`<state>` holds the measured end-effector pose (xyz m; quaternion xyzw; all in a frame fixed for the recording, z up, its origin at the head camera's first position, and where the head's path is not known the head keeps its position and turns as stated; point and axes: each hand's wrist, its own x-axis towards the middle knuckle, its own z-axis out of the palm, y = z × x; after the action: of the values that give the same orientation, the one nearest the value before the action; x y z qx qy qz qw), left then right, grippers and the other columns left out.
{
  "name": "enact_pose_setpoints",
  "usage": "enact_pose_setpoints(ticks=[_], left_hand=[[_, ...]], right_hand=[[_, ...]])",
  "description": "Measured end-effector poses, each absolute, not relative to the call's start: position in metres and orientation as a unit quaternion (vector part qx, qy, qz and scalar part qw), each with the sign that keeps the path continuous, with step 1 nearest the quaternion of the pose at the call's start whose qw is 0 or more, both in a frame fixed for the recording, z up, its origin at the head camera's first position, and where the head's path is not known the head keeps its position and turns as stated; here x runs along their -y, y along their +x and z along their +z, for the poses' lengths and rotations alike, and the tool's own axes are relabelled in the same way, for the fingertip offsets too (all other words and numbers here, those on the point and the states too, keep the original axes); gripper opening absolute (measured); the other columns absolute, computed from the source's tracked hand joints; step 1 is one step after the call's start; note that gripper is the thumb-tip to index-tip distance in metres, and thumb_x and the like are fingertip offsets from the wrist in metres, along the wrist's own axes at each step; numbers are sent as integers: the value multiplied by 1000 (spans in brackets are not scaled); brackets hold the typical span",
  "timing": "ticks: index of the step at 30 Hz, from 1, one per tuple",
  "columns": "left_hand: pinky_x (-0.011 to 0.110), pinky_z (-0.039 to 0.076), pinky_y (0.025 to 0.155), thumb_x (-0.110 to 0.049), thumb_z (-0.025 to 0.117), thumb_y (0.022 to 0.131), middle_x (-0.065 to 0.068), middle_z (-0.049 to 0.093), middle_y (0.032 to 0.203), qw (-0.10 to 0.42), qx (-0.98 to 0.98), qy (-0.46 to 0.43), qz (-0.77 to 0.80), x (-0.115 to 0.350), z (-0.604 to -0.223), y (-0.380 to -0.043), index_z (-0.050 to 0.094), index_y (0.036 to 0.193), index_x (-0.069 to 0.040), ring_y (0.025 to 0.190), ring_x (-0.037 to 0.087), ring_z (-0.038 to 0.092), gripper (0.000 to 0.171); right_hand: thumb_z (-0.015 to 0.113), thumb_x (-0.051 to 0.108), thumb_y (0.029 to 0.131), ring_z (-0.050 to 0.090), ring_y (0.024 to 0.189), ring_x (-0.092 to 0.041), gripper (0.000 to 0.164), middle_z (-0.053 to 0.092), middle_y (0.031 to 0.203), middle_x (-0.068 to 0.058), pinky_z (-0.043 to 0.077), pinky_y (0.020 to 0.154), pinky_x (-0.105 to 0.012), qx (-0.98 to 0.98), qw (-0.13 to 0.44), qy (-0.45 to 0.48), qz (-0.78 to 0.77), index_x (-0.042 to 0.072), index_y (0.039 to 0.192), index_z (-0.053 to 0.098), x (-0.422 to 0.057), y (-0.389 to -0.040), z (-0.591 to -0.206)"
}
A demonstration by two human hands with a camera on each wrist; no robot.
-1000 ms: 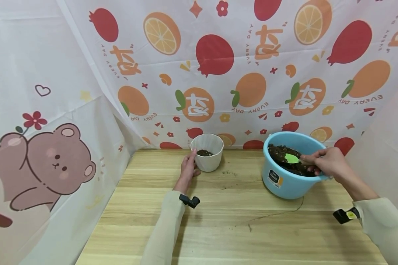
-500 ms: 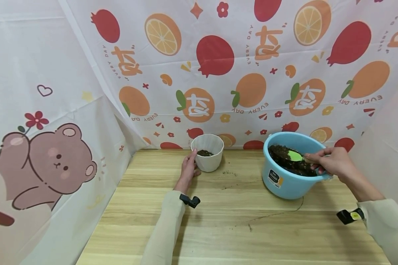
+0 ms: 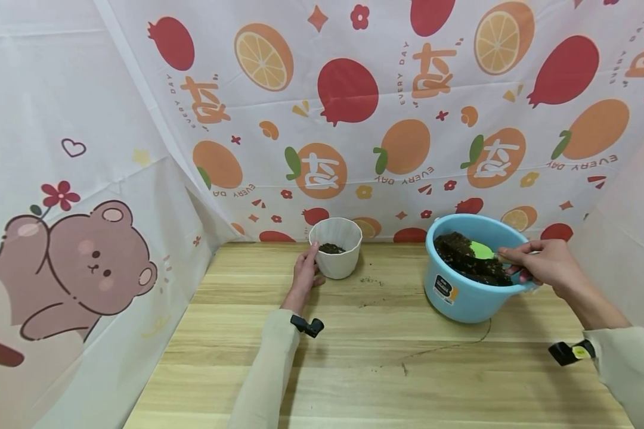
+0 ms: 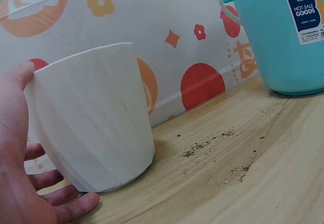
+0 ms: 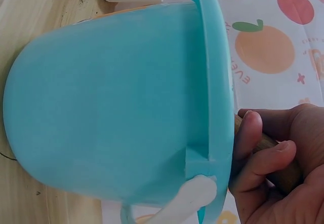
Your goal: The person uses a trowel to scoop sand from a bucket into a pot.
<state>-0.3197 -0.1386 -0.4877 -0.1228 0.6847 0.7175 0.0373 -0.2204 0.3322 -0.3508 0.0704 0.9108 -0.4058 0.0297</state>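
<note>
My left hand (image 3: 303, 273) holds a white ribbed flower pot (image 3: 340, 263) standing on the table, its thumb at the rim and its other fingers low against the side. Some dark soil (image 3: 331, 248) lies inside the pot. On the right, my right hand (image 3: 546, 262) grips a small trowel over the rim of a light blue bucket (image 3: 456, 301). The trowel's green blade (image 3: 482, 250) sits among dark soil (image 3: 480, 273), with a clump at its front. Its wooden handle (image 5: 286, 176) shows between my fingers in the right wrist view.
Soil crumbs (image 4: 205, 145) are scattered on the wooden table (image 3: 354, 369) between pot and bucket. A white bucket handle (image 5: 187, 201) hangs at the bucket's side. Fruit-printed cloth (image 3: 349, 119) hangs behind, and a bear-printed sheet (image 3: 102, 256) borders the left.
My right hand and the trowel have shifted slightly right and up within the bucket, and a soil clump now stands raised at the blade's front. The left hand and pot stay in place.
</note>
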Motion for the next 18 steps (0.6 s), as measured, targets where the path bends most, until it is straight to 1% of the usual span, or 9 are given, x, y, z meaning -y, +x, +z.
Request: enact_pose_setpoints(ticks=[6,13,18], left_hand=[[43,58,89,-81,49,89,14,52,145,31,-681,-123,721,139,-491,-322,43,147,-14,124,29,58,89],[47,55,96,-82,49,88,12,51,146,34,-679,-121,723,140,-492,-323,43,148,-16,127,29,57,90],[48,54,99,-83,49,86,11,51,148,37,-680,-121,722,141,-491,-323,41,150,-16,130,29,56,93]], right_hand=[[68,60,90,67,59,-11,60,73,69,7,49,51,-30,-911,21,68,-405,1,103,72,-334,-219,-349],[67,57,93,64,57,-11,58,73,70,8,47,50,-29,-910,17,66,-408,1,107,71,-336,-218,-345],[67,57,92,64,57,-11,57,73,70,9,47,50,-30,-910,15,63,-411,2,106,71,-337,-218,-342]])
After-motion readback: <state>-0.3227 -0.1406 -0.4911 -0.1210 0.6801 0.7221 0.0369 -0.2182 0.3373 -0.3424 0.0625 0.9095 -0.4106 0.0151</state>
